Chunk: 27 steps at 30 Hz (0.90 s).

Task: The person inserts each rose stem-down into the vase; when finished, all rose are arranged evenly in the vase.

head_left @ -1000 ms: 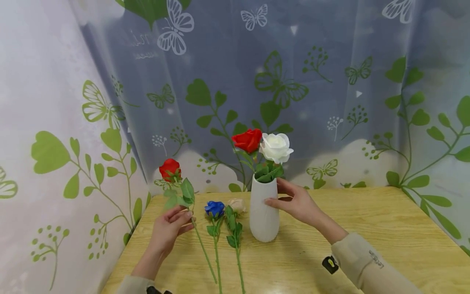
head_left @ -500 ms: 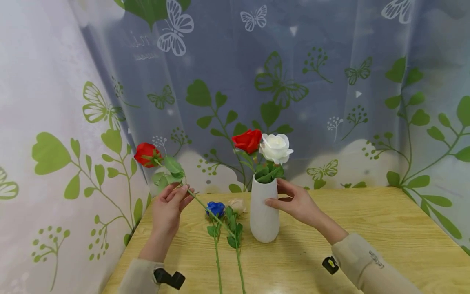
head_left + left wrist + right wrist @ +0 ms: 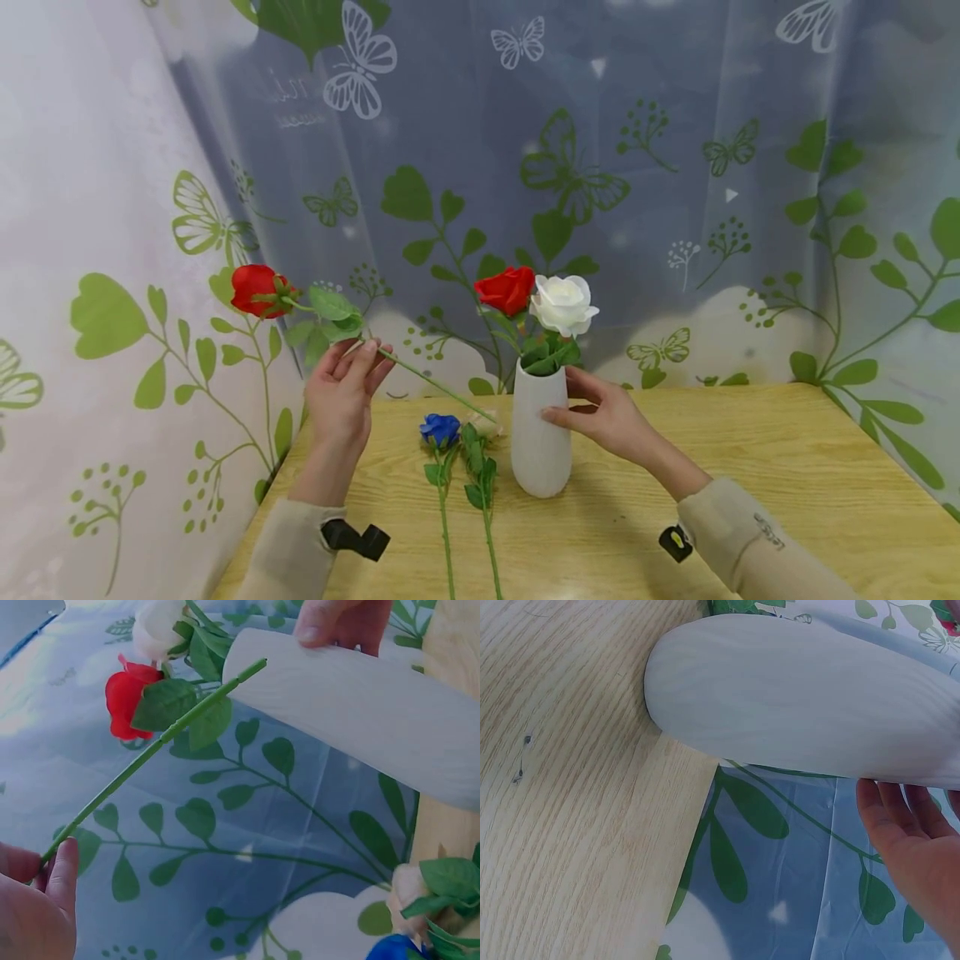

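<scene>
My left hand (image 3: 341,400) pinches the green stem of a red rose (image 3: 260,292) just below its leaves. The bloom points up and left; the stem's bare end slants down to the right, in front of the cream rose in the head view. With thumb and fingers, my right hand (image 3: 611,417) grips the upper side of a white vase (image 3: 540,442), which stands upright on the table. In the vase are another red rose (image 3: 506,289) and a white rose (image 3: 564,305), their lower stems hidden inside. The left wrist view shows the held stem (image 3: 150,754) crossing before the vase's mouth.
On the wooden table (image 3: 720,500), a blue rose (image 3: 440,430) and a cream rose (image 3: 491,425) lie side by side left of the vase, stems toward me. A printed curtain (image 3: 660,250) hangs behind the table and along its sides.
My left hand has risen with the red rose, whose bloom has swung left and up while the stem end swung right and up. The right hand and vase have stayed put.
</scene>
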{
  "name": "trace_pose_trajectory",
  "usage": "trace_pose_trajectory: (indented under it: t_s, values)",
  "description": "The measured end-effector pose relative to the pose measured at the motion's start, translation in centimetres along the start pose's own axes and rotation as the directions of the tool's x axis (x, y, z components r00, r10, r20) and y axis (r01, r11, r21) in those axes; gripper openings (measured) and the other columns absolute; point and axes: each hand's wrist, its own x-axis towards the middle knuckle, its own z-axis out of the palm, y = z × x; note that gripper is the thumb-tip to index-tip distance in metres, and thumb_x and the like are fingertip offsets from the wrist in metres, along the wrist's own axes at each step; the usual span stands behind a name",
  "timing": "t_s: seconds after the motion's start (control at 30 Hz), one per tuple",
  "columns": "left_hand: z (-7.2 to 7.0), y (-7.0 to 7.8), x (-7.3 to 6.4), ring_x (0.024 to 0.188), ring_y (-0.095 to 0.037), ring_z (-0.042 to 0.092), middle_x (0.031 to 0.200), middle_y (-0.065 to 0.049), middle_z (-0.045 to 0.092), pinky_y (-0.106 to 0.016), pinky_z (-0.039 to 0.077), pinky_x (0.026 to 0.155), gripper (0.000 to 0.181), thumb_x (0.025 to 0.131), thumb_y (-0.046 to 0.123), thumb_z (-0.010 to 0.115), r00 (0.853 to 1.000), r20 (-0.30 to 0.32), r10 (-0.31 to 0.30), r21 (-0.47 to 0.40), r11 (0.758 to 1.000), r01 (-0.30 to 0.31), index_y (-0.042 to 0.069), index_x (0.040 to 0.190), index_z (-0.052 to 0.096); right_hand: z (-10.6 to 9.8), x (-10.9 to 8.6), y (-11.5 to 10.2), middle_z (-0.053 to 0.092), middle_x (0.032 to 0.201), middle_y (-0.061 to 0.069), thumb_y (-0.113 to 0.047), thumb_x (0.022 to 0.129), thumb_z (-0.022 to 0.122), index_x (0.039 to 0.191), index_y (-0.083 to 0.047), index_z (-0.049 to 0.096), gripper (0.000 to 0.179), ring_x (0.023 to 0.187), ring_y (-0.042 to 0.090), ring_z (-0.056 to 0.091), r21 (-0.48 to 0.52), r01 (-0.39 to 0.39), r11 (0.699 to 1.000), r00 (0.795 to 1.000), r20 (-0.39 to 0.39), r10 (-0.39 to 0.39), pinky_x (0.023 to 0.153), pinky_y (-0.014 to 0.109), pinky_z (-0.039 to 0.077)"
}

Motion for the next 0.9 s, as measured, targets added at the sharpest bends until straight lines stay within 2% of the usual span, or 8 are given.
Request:
trace_pose_trajectory:
  t_s: [0.2, 0.47, 0.73, 0.9]
  values:
    - [2.1, 0.5, 0.1, 0.086, -0.019, 0.078, 0.092, -0.007, 0.077, -0.035, 0.067, 0.085, 0.013, 0.1, -0.003, 0.066, 0.998, 0.024, 0.059, -0.06, 0.997, -0.057, 0.002, 0.113, 0.064, 0.0, -0.1, -0.1, 0.06, 0.15, 0.014, -0.034, 0.094, 0.082, 0.165, -0.013, 0.036, 0.087, 0.133, 0.038, 0.062, -0.004, -0.005, 1.0, 1.0, -0.002, 0.005, 0.1, 0.046, 0.062]
    - [4.8, 0.9, -0.3, 0.087, -0.019, 0.078, 0.093, -0.006, 0.076, -0.035, 0.067, 0.085, 0.016, 0.101, -0.004, 0.065, 0.993, 0.067, 0.099, -0.055, 0.994, -0.096, 0.001, 0.116, 0.06, 0.0, 0.0, -0.1, 0.06, 0.15, 0.013, -0.035, 0.095, 0.081, 0.165, -0.013, 0.035, 0.087, 0.134, 0.037, 0.062, -0.013, -0.002, 1.0, 1.0, 0.004, 0.003, 0.1, 0.043, 0.062]
    - [6.3, 0.8, -0.3, 0.087, -0.021, 0.079, 0.093, -0.007, 0.076, -0.036, 0.067, 0.084, 0.015, 0.1, -0.005, 0.067, 0.985, 0.073, 0.158, -0.09, 0.984, -0.151, -0.002, 0.113, 0.061, -0.1, -0.1, -0.1, 0.059, 0.151, 0.015, -0.034, 0.096, 0.08, 0.165, -0.013, 0.035, 0.085, 0.134, 0.038, 0.062, -0.009, -0.005, 1.0, 1.0, 0.012, 0.006, 0.1, 0.043, 0.062]
    - [7.1, 0.5, -0.6, 0.088, -0.021, 0.079, 0.089, -0.005, 0.078, -0.036, 0.067, 0.083, 0.014, 0.1, -0.007, 0.065, 0.972, 0.144, 0.188, -0.058, 0.982, -0.181, 0.0, 0.112, 0.063, -0.2, -0.2, -0.1, 0.058, 0.152, 0.016, -0.034, 0.097, 0.079, 0.165, -0.011, 0.034, 0.085, 0.135, 0.042, 0.06, -0.005, 0.007, 1.0, 1.0, 0.013, -0.007, 0.1, 0.045, 0.062]
